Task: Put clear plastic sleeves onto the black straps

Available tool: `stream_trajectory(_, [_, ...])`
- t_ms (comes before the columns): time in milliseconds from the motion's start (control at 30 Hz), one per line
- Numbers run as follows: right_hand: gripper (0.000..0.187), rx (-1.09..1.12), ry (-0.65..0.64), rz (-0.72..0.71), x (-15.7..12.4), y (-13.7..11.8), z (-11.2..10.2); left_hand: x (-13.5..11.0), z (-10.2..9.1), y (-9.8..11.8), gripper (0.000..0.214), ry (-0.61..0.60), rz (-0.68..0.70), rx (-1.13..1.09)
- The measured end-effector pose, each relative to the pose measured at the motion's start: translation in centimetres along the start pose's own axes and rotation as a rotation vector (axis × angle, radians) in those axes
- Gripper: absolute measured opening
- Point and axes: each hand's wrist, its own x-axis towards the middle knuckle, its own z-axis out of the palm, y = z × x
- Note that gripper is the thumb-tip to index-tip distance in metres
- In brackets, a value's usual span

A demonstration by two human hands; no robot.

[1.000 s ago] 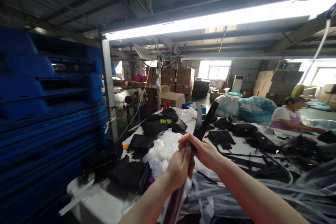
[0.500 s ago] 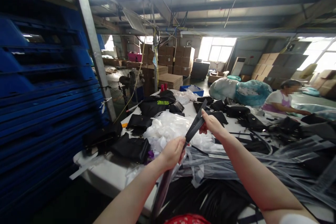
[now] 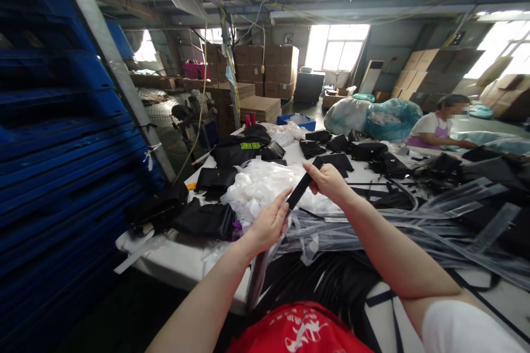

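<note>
Head camera: the left hand (image 3: 269, 223) and the right hand (image 3: 325, 179) hold a black strap (image 3: 298, 192) up in the air, over the white table (image 3: 174, 267). A second ago the hands are close together and two ends poke up past them. Now the hands are apart, and I see one flat band between them. To me that means the loose parts are lined up and the strap is well in hand.

The right hand pinches the far end with thumb and fingers. The left hand grips the near part, its fingers stretched out along it. I cannot tell where the strap goes below the left hand.

The strap looks smooth, dull and bendy, with straight sides. Behind it is a puffy heap of thin white plastic (image 3: 265, 182), all crinkly. To the right lie long see-through strips (image 3: 351, 231), shiny and tangled. A pile of thin black straps (image 3: 323, 276) curves like hair in front of a red apron (image 3: 302, 328). On the left, a boxy black bag (image 3: 209, 220) has a soft shine. Farther back, a floppy bag (image 3: 232, 150) has bright green letters on it
</note>
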Motion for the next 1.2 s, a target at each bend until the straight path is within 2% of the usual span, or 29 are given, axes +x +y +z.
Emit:
stream_trajectory(167, [0.074,-0.085,-0.132,-0.088,-0.3,-1.6,1.0,0.3,-0.6,-1.3,0.059,-0.02,-0.08,-0.093])
stream_trajectory(300, [0.073,-0.165,-0.177,-0.099,-0.6,-2.2,2.2,0.4,-0.7,-1.6,0.054,-0.01,-0.093,-0.148])
stream_trajectory(433, [0.068,-0.321,-0.182,-0.073,-0.8,-2.0,3.2,0.5,-0.7,-1.6,0.05,0.019,-0.091,-0.149])
stream_trajectory(667, [0.052,-0.275,-0.08,-0.198,-0.4,-2.0,1.3,0.3,-1.0,-1.5,0.046,0.014,-0.079,-0.185])
stream_trajectory(733, [0.05,-0.319,-0.095,-0.234,-0.5,-2.1,1.7,0.3,-1.0,-1.4,0.045,0.009,-0.083,-0.191])
stream_trajectory(867, [0.043,-0.376,-0.203,-0.256,-1.1,-2.3,3.2,0.2,-1.2,-1.3,0.044,0.018,-0.067,-0.198])
stream_trajectory(933, [0.044,-0.357,-0.198,-0.239,-1.2,-2.3,3.3,0.1,-1.5,-1.2,0.043,0.029,-0.057,-0.212])
stream_trajectory(1067, [0.056,-0.214,-0.138,-0.135,-1.4,-1.8,2.1,-0.4,-2.3,-0.7,0.04,0.056,-0.039,-0.299])
stream_trajectory(1133, [0.057,-0.174,-0.245,-0.048,-1.8,-1.2,2.1,-0.6,-2.6,-0.6,0.038,0.062,-0.026,-0.325])
stream_trajectory(1200, [0.055,-0.119,-0.413,0.053,-2.4,-0.4,2.7,-0.7,-2.7,-0.6,0.038,0.062,-0.019,-0.316])
